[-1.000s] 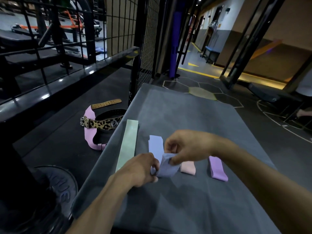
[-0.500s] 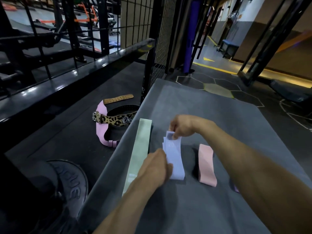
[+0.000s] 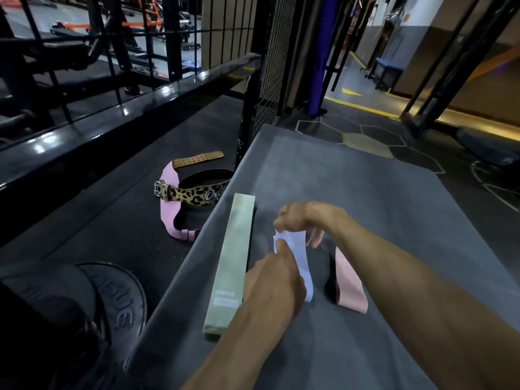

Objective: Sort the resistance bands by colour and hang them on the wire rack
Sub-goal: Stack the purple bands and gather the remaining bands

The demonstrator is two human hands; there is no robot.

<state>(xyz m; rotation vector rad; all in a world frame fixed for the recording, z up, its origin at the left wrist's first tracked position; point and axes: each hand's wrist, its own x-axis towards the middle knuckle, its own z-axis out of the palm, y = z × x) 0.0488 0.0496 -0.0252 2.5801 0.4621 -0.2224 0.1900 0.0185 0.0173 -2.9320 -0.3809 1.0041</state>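
Both your hands pinch the lilac band (image 3: 298, 258): right hand (image 3: 302, 220) at its far end, left hand (image 3: 274, 280) nearer you. Green band (image 3: 229, 266) lies just left of it, pink band (image 3: 350, 282) just right.

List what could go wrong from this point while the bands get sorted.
1. The green band lies along the left edge of the grey table; a nudge from the left hand might tip it to the floor.
2. The left hand and right hand both pinch the lilac band; it may unfold unevenly or slip.
3. The pink band lies under the right forearm and might get dragged.
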